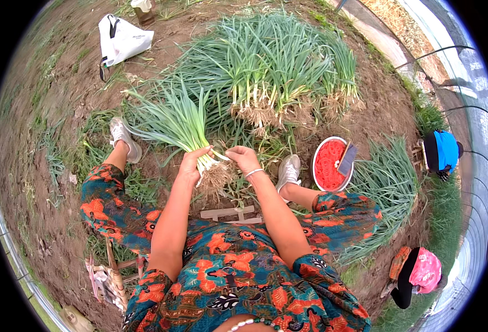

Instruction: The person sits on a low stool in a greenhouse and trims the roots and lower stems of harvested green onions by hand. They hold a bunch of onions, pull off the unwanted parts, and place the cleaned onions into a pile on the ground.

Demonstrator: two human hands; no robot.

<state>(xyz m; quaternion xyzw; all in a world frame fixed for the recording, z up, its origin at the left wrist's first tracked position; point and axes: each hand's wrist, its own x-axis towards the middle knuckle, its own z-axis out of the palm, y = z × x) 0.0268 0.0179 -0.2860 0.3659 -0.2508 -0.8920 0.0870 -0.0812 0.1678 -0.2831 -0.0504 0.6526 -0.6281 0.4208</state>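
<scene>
One onion bunch (pixel 193 133) | axis slanting | leaves (pixel 169 113) far-left, roots (pixel 214 178) near-right

This looks like a vegetable farm. The ground is brown dirt (pixel 385 105), and green grass (pixel 443 207) grows out of it. Green onions (pixel 277 55) lie on it in big heaps, with hairy roots. Along the right side, thin bent bars (pixel 470 106) and a pale sheet (pixel 483 135) look like part of a grow tunnel.

smooth, faintly glossy onion stems (pixel 196 131), rough fibrous roots (pixel 213 177), matt crumbly soil (pixel 387 112), smooth plastic-looking tub (pixel 314 164), rubbery-looking bands (pixel 328 166), matt cloth trousers (pixel 114 207), smooth matt bag (pixel 123 41), shiny metal-looking bracelet (pixel 253 172), wooden slats (pixel 216 213)
</scene>
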